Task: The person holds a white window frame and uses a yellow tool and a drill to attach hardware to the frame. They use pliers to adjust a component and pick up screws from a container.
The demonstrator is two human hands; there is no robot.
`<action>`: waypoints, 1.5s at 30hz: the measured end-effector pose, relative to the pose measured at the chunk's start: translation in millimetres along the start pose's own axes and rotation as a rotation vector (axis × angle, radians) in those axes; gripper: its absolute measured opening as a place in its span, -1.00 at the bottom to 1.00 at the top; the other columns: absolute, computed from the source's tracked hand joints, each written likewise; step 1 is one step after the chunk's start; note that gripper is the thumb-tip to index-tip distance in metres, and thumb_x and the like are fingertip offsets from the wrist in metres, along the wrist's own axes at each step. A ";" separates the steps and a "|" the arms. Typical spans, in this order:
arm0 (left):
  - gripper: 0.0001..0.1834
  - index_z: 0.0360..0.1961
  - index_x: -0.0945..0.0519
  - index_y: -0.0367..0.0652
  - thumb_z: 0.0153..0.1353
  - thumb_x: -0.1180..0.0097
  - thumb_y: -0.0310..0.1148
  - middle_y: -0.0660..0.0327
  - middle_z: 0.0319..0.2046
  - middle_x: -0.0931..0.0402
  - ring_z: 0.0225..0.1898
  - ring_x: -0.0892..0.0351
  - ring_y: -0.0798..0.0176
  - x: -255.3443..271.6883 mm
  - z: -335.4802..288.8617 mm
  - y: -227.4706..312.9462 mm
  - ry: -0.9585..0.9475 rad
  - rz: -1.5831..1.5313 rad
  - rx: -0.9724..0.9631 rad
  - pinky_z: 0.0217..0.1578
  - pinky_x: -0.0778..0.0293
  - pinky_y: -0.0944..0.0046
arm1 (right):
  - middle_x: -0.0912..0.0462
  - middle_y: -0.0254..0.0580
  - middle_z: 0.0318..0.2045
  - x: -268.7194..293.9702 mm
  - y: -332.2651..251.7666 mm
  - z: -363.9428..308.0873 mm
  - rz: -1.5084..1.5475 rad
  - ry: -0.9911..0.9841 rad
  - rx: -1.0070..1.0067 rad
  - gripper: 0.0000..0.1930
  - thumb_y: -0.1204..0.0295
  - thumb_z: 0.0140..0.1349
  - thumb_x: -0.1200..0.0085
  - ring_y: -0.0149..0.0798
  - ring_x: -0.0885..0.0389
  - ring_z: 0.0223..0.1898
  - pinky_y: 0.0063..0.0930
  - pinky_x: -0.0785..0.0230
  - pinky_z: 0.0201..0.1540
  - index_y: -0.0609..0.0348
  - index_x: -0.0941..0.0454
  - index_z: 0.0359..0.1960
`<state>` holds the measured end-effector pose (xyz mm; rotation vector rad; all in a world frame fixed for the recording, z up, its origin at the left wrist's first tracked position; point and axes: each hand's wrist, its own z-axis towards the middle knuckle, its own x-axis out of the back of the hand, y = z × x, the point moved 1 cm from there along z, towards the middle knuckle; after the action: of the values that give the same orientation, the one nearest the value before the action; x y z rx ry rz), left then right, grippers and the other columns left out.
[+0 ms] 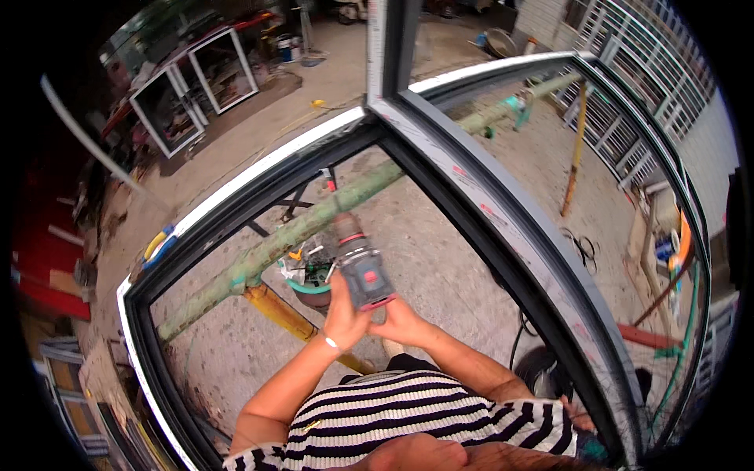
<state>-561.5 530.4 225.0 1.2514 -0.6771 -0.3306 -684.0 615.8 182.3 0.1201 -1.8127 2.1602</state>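
Note:
A grey and black cordless drill (366,276) with red trim points away from me, its chuck end up near the green pipe. My left hand (342,312) is closed on the drill's left side, its thumb along the body. Against the drill's rear right underside, my right hand (398,322) is closed too; its fingers are partly hidden by the tool. Both hands are inside the left opening of a large window frame (259,173) with white outer edges and black inner edges. A wide grey bar (503,196), covered in printed film, divides the frame.
The frame rests over a green pipe (314,218) on a yellow post (281,312). Below stands a teal-rimmed tub (308,287) of small items. A blue and yellow tool (159,245) lies at the left edge. White-framed panels (223,72) stand at the back; metal grilles (640,71) lean right.

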 end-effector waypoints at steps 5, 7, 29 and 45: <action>-0.22 0.22 -0.19 -0.37 -0.01 -0.28 -0.39 -0.14 0.00 -0.34 0.13 -0.29 -0.13 -15.2 28.9 19.0 -0.071 0.252 -0.192 0.18 -0.20 0.02 | -0.57 -0.19 -0.07 14.5 -23.7 23.1 0.350 0.281 0.010 -0.58 0.56 0.08 -0.20 -0.27 -0.54 -0.05 -0.34 -0.41 0.03 0.23 -0.48 0.03; -0.22 0.22 -0.22 -0.39 0.00 -0.28 -0.35 -0.17 0.02 -0.33 0.14 -0.27 -0.14 -13.1 36.7 37.3 -0.223 0.222 -0.188 0.17 -0.19 0.02 | -0.60 -0.23 -0.14 20.5 -28.1 23.1 0.386 0.384 -0.013 -0.64 0.55 0.11 -0.21 -0.32 -0.55 -0.11 -0.38 -0.42 -0.02 0.24 -0.50 -0.02; -0.33 -0.04 -0.62 0.03 0.35 0.44 0.23 -0.13 -0.13 -0.58 -0.01 -0.50 -0.26 137.1 247.5 28.0 0.118 1.148 0.241 0.02 -0.38 -0.11 | -0.57 -0.34 -0.59 80.3 4.9 119.4 0.321 0.815 -0.106 -0.92 0.53 0.10 -0.17 -0.47 -0.51 -0.55 -0.51 -0.33 -0.45 0.23 -0.52 -0.49; -0.43 -0.25 -0.65 -0.04 0.37 0.35 0.09 -0.12 -0.32 -0.62 -0.20 -0.58 -0.24 128.1 241.5 37.1 0.235 1.162 0.185 -0.14 -0.46 -0.14 | -0.52 -0.29 -0.53 80.4 -16.2 138.1 0.619 0.699 -0.190 -0.85 0.61 0.13 -0.12 -0.39 -0.52 -0.59 -0.49 -0.40 -0.50 0.24 -0.49 -0.25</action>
<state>-621.5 284.4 334.5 0.8616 -1.1187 0.8366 -774.4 499.0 245.5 -1.2190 -1.7166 1.9574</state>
